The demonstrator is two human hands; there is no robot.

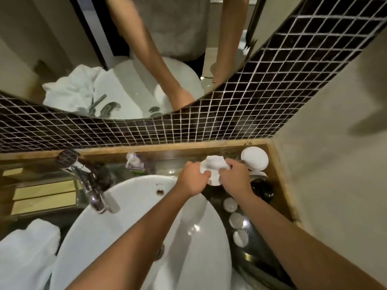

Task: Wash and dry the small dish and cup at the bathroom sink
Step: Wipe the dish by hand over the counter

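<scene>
My left hand [193,177] and my right hand [235,176] meet over the black counter behind the sink's right side. Between them is a crumpled white cloth [214,163], pressed onto a small white dish [213,182], of which only the lower rim shows. The left hand grips the dish's left edge. My right hand's fingers pinch the cloth from the right. A round white piece [254,159], possibly the cup standing upside down, sits on the counter just behind my right hand.
White oval sink basin [136,227] with a chrome faucet [95,188] at its left. Pump bottle [134,162] by the tiled wall. Folded white towel [25,250] lower left. Three round white lids [235,220] and a black round object [262,190] on the right counter.
</scene>
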